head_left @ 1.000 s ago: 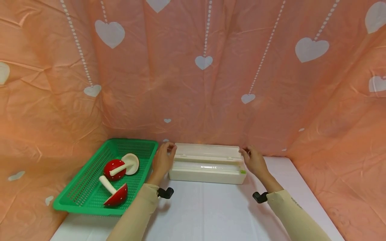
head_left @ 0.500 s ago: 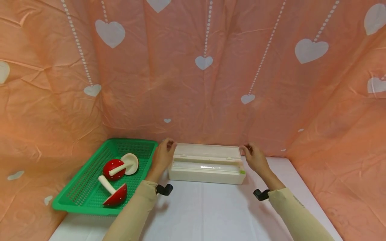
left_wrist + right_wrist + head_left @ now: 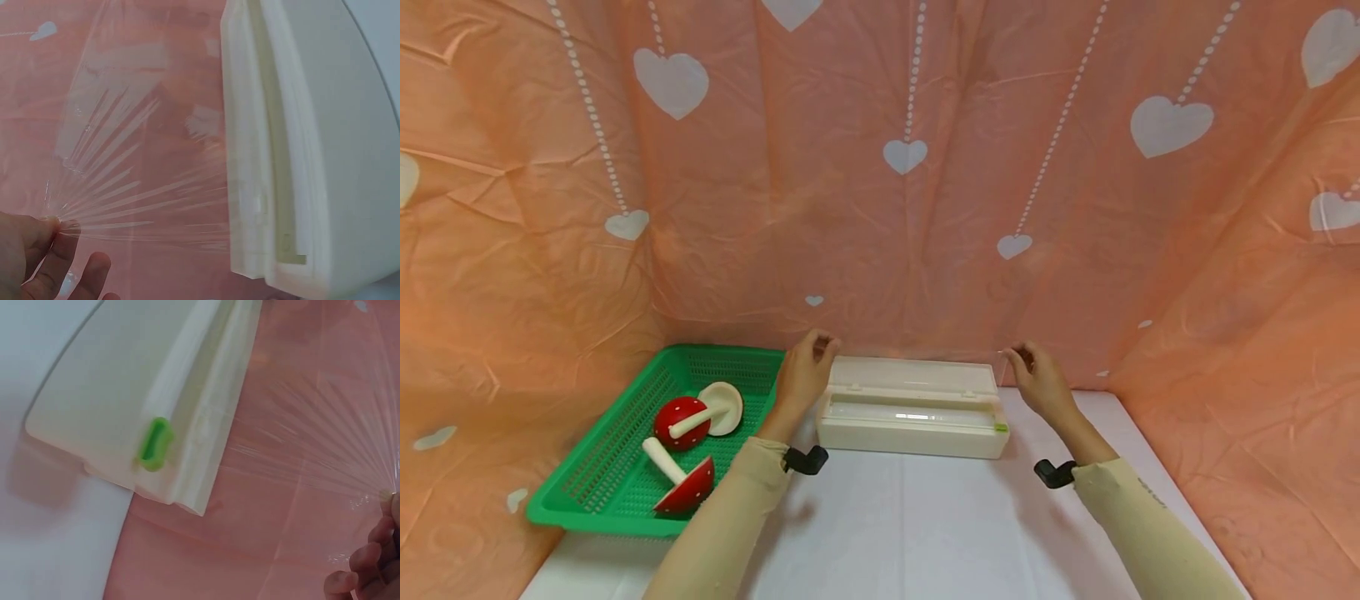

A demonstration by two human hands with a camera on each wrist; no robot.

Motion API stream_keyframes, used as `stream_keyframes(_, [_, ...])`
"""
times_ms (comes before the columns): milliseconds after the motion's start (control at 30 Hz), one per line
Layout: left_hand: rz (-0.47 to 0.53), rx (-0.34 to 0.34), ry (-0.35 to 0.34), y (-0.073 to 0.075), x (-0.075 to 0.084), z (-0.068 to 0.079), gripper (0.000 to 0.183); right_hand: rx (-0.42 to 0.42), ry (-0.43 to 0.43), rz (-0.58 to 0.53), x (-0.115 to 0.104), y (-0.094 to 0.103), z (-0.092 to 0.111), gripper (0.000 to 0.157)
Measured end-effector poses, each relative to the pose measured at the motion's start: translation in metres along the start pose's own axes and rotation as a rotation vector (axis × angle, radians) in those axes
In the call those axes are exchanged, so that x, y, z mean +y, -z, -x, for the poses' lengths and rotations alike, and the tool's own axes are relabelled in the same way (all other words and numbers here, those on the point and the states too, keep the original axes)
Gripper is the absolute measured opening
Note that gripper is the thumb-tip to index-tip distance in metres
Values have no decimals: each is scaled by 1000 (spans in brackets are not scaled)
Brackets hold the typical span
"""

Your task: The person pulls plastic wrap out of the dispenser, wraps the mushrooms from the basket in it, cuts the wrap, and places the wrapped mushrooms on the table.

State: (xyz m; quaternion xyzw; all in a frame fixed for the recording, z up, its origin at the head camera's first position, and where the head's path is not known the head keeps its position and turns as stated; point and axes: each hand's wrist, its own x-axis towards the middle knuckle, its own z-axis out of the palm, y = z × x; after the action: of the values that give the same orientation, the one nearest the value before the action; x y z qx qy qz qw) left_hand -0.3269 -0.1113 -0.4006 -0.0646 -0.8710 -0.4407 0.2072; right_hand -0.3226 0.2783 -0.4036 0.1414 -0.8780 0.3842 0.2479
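A sheet of clear cling film stretches up out of a white cling film dispenser box, whose lid stands raised at the back. My left hand pinches one corner of the film between thumb and forefinger, above the box's left end. Creases fan out from that pinch in the left wrist view. At the other corner, my right hand pinches the film in the same way, with its other fingers loosely bent. A green slide cutter sits at the box's right end.
Left of the box stands a green plastic basket holding red-capped toy mushrooms with white stems. A white-covered table lies under everything. An orange curtain with white hearts hangs behind and at both sides.
Both hands have risen and moved slightly away from the box, drawing more film out above the lid. The box and basket have stayed in place.
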Motion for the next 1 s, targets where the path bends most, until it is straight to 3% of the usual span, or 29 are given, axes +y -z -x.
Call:
stream_keyframes(367, [20,10,-21,11,13,-7,25,25,20,-3,-14,11,-8,16])
stream_keyframes(1000, [72,77,-103,24,34,-19,21,120,155,-72,-27,25,-20,8])
